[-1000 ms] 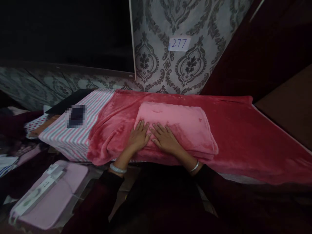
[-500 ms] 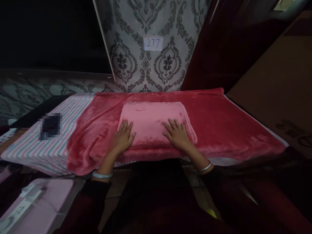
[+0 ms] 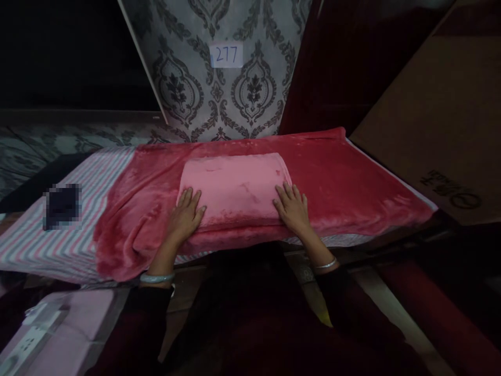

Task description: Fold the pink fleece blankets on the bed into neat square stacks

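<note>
A folded pink plush blanket point(image 3: 235, 183) lies flat on a larger red plush blanket point(image 3: 344, 177) spread over the table. My left hand point(image 3: 185, 214) rests on the folded blanket's near left corner, its fingers spread and pointing away from me. On the near right edge lies my right hand point(image 3: 293, 209), fingers also apart, touching the folded blanket's side. Neither hand grips anything. A few darker marks show in the pile on top of the folded blanket.
A striped cloth point(image 3: 78, 230) covers the table's left end, with a dark blurred-out item point(image 3: 62, 206) on it. A large cardboard box point(image 3: 438, 120) stands at the right. Lower left, a white power strip point(image 3: 25, 344) sits on a pink surface point(image 3: 84, 324).
My right hand has slid from the top of the folded blanket to its right edge. My left hand stays at the left corner. The whole view has shifted a little.
</note>
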Motion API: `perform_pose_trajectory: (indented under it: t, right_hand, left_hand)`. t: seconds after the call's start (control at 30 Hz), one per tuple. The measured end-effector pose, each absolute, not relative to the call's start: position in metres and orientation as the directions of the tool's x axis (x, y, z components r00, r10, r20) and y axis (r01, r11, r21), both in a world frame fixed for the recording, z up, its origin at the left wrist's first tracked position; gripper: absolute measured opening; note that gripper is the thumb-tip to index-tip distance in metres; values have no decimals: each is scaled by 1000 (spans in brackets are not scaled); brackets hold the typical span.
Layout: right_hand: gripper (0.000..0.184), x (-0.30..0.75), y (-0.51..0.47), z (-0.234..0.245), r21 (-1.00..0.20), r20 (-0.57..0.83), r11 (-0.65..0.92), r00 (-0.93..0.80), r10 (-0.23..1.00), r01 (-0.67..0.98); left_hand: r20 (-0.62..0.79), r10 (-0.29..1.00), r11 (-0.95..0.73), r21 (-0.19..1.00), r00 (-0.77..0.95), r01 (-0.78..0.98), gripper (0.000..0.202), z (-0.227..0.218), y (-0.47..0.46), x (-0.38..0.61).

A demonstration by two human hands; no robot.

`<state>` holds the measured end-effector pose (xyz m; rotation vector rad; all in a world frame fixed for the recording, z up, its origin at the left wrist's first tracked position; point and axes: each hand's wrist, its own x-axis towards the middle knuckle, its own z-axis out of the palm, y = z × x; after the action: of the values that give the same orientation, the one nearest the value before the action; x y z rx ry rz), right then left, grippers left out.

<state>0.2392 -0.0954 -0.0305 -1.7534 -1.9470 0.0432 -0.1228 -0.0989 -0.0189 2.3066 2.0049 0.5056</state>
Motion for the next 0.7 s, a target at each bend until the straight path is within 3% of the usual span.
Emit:
perform_pose_trajectory:
  t: [0.2,0.37,0.5,0.6,0.7]
  right_hand:
    - [71,269,-102,-62,-640,359,136,138,923,757]
    - [75,280,-95,-57,-772,251,53,227,941,633]
    - [76,290,-83,-46,-847,140,-3,229,963,532]
    - [76,292,-77,-39,-906,81,2,169,982,423]
    - [78,286,-76,-35,-957,51,18,106,993,289]
  left_hand:
    - [285,957,-149,311,58,939,63,-21,-100,-120]
    - [346,918,4,479,-193,878,72,-21,-105,-126]
    - [200,893,160,696,-403,700,68,-13,-102,-143]
    - [34,933,192,796,-358,574,58,-1,-99,-153]
    - [-60,949,235,785,-308,573,51,10,-96,-152]
